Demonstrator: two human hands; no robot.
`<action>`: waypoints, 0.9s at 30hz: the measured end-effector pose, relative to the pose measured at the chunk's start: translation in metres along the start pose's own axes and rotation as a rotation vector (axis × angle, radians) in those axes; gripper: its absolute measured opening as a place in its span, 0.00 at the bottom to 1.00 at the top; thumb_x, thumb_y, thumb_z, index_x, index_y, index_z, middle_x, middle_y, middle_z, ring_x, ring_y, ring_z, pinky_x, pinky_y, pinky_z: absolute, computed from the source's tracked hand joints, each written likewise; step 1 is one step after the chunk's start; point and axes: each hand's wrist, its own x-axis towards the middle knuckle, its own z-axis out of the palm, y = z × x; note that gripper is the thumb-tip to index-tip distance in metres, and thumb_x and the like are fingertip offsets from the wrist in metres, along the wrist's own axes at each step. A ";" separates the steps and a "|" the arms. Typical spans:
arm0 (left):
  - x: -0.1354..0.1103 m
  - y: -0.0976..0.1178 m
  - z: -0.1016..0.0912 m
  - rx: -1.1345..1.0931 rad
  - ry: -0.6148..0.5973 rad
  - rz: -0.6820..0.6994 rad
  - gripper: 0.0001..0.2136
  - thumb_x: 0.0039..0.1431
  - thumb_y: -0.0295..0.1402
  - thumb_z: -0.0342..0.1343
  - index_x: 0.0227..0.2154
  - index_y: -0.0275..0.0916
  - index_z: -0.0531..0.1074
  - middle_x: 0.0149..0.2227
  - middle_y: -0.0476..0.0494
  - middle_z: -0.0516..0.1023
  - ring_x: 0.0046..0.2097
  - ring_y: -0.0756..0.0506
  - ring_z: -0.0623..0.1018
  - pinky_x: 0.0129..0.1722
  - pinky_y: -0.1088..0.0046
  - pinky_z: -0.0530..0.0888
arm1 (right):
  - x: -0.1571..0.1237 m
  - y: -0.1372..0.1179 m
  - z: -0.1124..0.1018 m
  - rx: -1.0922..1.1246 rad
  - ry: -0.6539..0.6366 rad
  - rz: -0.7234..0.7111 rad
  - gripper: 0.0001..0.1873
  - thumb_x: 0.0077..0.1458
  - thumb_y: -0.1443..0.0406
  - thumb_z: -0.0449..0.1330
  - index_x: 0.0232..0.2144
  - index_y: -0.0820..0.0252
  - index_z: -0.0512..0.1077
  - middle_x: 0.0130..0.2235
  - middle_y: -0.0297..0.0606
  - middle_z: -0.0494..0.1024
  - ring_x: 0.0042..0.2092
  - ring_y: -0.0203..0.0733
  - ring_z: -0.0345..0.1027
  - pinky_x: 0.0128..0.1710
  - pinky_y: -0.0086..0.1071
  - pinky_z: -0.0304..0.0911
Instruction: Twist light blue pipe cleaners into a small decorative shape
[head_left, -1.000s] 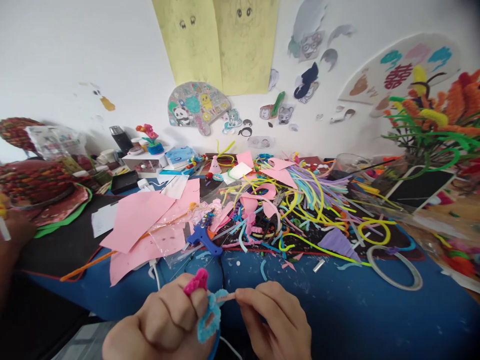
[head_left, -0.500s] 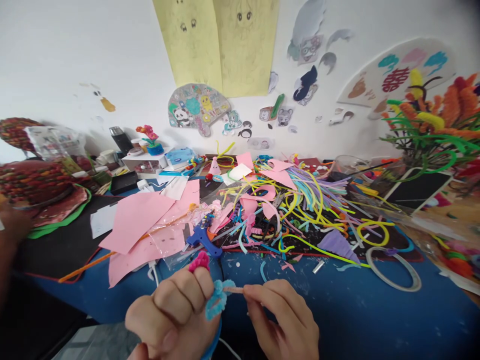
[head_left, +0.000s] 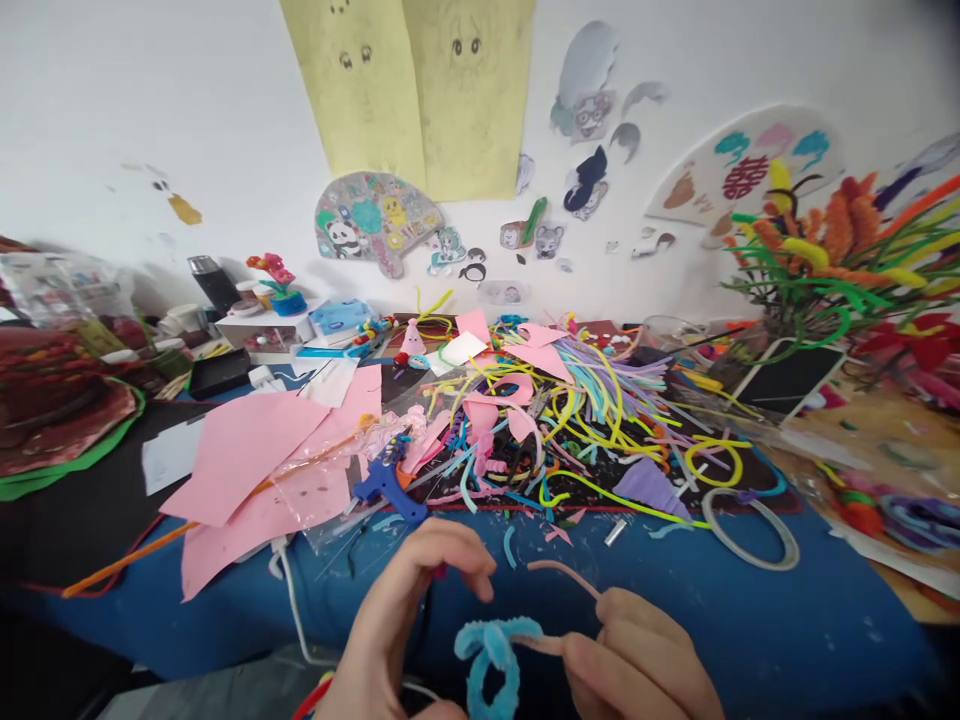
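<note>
At the front edge of the blue table, my right hand (head_left: 637, 655) pinches a thin pale-pink pipe cleaner (head_left: 564, 572). One end of it sticks out up and left of the fingers; another part runs to a light-blue fuzzy pipe cleaner loop (head_left: 495, 640) with a short crossbar on top. My left hand (head_left: 397, 615) curves in a C shape to the left of the blue loop, fingers and thumb apart. A speck of magenta shows behind its fingers, mostly hidden. Beyond the left hand lies a blue glue gun (head_left: 390, 490).
A heap of coloured pipe cleaners (head_left: 600, 400) covers the middle of the table. Pink sheets (head_left: 247, 450) lie left of it, a grey ring (head_left: 750, 530) and small metal cylinder (head_left: 615, 532) to the right. A vase of pipe-cleaner flowers (head_left: 832, 250) stands far right.
My left hand has opened from a fist and come away from the blue loop. The blue loop now hangs from my right hand, lower and further right. The view has shifted slightly.
</note>
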 end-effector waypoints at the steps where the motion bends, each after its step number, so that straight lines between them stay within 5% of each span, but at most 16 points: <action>1: -0.003 0.000 0.001 0.004 -0.023 -0.032 0.23 0.52 0.52 0.56 0.45 0.44 0.67 0.40 0.42 0.68 0.39 0.44 0.70 0.38 0.69 0.67 | -0.002 0.002 0.000 -0.008 -0.005 0.003 0.03 0.54 0.69 0.61 0.30 0.57 0.74 0.25 0.30 0.72 0.29 0.35 0.71 0.31 0.33 0.71; 7: -0.006 0.001 0.004 0.115 -0.020 -0.014 0.11 0.52 0.38 0.61 0.38 0.44 0.69 0.32 0.47 0.70 0.35 0.46 0.70 0.33 0.73 0.67 | -0.003 0.014 0.001 -0.004 0.016 -0.256 0.03 0.51 0.70 0.63 0.28 0.57 0.75 0.26 0.30 0.71 0.27 0.34 0.69 0.25 0.31 0.67; 14: -0.001 0.006 0.007 0.293 0.021 0.117 0.10 0.54 0.26 0.57 0.39 0.43 0.70 0.34 0.46 0.73 0.38 0.46 0.74 0.37 0.73 0.71 | 0.000 0.000 -0.003 -0.026 -0.070 -0.034 0.04 0.53 0.72 0.63 0.31 0.59 0.74 0.29 0.32 0.71 0.30 0.37 0.69 0.32 0.35 0.67; 22: 0.000 0.010 0.006 0.573 0.024 0.188 0.15 0.53 0.18 0.55 0.41 0.41 0.69 0.36 0.47 0.75 0.40 0.48 0.75 0.40 0.76 0.72 | 0.002 0.009 -0.010 -0.010 -0.188 -0.090 0.07 0.56 0.71 0.61 0.37 0.58 0.76 0.30 0.32 0.74 0.37 0.37 0.70 0.38 0.34 0.66; 27: 0.001 0.011 0.008 0.561 -0.036 0.181 0.15 0.54 0.17 0.53 0.41 0.42 0.69 0.37 0.47 0.75 0.41 0.50 0.75 0.41 0.77 0.72 | 0.004 0.010 -0.010 0.024 -0.227 -0.121 0.08 0.55 0.72 0.61 0.38 0.61 0.76 0.31 0.33 0.74 0.38 0.38 0.68 0.41 0.34 0.64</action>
